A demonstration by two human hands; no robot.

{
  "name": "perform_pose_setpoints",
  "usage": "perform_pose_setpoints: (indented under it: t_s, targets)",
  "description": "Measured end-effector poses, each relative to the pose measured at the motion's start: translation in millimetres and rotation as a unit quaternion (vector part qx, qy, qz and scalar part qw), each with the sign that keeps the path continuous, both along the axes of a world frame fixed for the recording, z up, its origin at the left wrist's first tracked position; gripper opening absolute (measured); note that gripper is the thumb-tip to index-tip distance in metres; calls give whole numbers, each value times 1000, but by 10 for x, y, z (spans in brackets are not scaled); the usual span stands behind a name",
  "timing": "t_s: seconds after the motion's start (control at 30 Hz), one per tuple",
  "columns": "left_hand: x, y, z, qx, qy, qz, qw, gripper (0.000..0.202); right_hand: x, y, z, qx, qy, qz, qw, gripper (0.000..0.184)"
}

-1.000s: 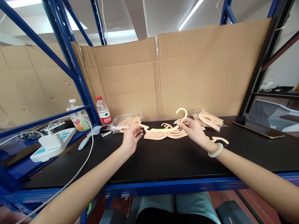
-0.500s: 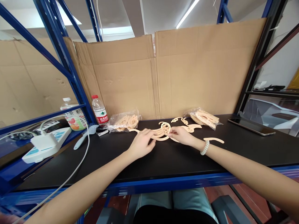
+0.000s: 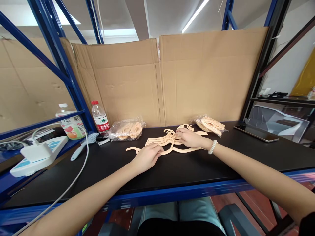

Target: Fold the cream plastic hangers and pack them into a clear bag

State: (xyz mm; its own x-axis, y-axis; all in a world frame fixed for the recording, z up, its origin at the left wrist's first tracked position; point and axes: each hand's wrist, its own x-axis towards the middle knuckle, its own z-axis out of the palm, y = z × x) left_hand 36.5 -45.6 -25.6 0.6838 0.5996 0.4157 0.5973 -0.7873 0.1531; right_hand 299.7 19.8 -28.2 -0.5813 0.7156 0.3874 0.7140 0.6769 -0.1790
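Beige, curved plastic clothes hangers (image 3: pixel 157 140) lie stacked in the middle of the black tabletop, their hooks pointing to the back. In front of the stack is one more hanger (image 3: pixel 188 151), its two arms spread left and right. My left hand (image 3: pixel 147 158) is closed with its fingertips on this hanger's left arm. A thin curved end (image 3: pixel 132 149) sticks out to the left beyond that hand. My right hand (image 3: pixel 189 137) reaches over the stack, fingers curled at the hooks, and partly covers them. How firmly it grips is hidden.
Clear bags of beige parts stand at the back left (image 3: pixel 128 129) and back right (image 3: pixel 210 124). A phone (image 3: pixel 256 132) lies right. On the left are a water bottle (image 3: pixel 100 118), a hairbrush (image 3: pixel 83 146), a power strip (image 3: pixel 39 157) and a white cable (image 3: pixel 81 170). Cardboard (image 3: pixel 118 82) closes the back.
My right hand has moved from the front hook up over the stack. The front hanger now lies lower, arms spread. The loose curved piece by my right wrist no longer shows there.
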Motion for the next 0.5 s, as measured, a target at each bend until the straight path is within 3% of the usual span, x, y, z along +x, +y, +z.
perform_pose_setpoints:
  t_s: [0.17, 0.33, 0.5]
  targets:
    - [8, -41, -17, -6, -6, 1, 1000, 19, 22, 203, -162, -116, -48, -34, 991, 59]
    - [10, -18, -30, -22, -25, 4, 999, 19, -51, 414, -212, -92, -23, -33, 995, 56]
    - [5, 25, -45, -24, -30, 12, 999, 17, -133, 494, -151, -67, -9, -26, 997, 47]
